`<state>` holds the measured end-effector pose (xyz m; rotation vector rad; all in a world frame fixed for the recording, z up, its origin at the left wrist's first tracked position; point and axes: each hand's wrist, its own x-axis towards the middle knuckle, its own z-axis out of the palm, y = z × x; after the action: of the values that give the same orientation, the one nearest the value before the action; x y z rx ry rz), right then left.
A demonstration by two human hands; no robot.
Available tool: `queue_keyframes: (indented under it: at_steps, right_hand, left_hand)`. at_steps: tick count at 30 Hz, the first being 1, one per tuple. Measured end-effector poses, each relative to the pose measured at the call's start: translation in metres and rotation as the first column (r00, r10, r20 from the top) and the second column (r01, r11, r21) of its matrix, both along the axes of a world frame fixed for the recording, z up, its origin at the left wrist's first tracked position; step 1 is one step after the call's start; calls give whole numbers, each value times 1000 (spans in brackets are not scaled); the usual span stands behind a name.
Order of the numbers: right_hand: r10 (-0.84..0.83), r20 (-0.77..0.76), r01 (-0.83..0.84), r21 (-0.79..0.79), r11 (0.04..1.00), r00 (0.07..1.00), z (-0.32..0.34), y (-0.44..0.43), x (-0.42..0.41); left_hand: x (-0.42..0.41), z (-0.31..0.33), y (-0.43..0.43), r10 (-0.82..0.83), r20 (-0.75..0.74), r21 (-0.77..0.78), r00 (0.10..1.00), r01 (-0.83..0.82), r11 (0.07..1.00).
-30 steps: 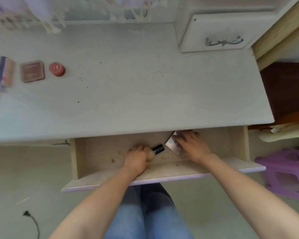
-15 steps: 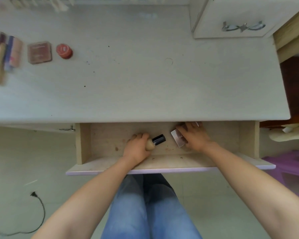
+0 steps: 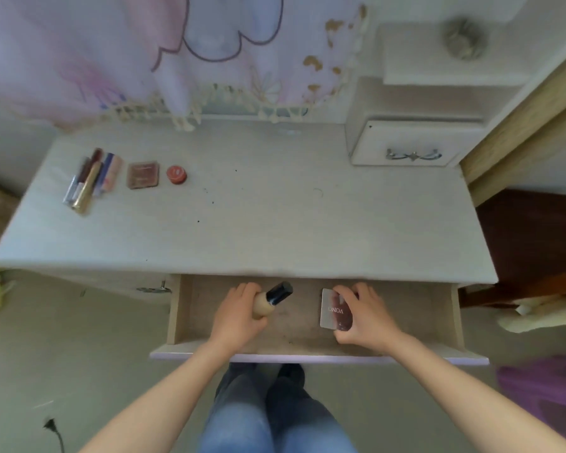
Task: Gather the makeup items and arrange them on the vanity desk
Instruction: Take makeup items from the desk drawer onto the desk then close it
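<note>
Over the open drawer of the vanity desk, my left hand grips a beige foundation bottle with a black cap that points up and right. My right hand holds a flat silvery compact with lettering on its lid, fingers curled round its right edge. On the desk's far left lie several tubes and sticks, a brown square palette and a small round red pot.
A small white cabinet with a metal handle stands at the desk's back right. A pale patterned cloth hangs behind the desk. A purple stool and a brown piece of furniture sit to the right. My legs are below the drawer.
Both hands have lifted their items a little within the drawer, and the compact now faces up. The view has tilted up, showing the cloth behind the desk.
</note>
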<state>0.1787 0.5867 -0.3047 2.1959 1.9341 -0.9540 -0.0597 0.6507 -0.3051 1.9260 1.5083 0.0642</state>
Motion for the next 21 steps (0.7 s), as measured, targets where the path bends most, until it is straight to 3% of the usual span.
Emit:
queue_keyframes:
  at_steps: [6, 11, 18, 21]
  right_hand:
    - [59, 30, -62, 117, 991, 998, 57, 33, -9]
    - [82, 84, -101, 256, 961, 993, 100, 76, -23]
    - [137, 93, -160, 328, 931, 986, 132, 124, -49]
    - [141, 93, -164, 326, 931, 986, 135, 139, -61]
  left_hand:
    - [-10, 55, 17, 232, 185, 26, 955, -241, 970]
    - [-24, 101, 43, 413, 366, -3, 834, -443, 896]
    - [-48, 139, 67, 515, 504, -68, 694, -562, 824]
    - [-52, 142, 78, 532, 506, -77, 679, -578, 812]
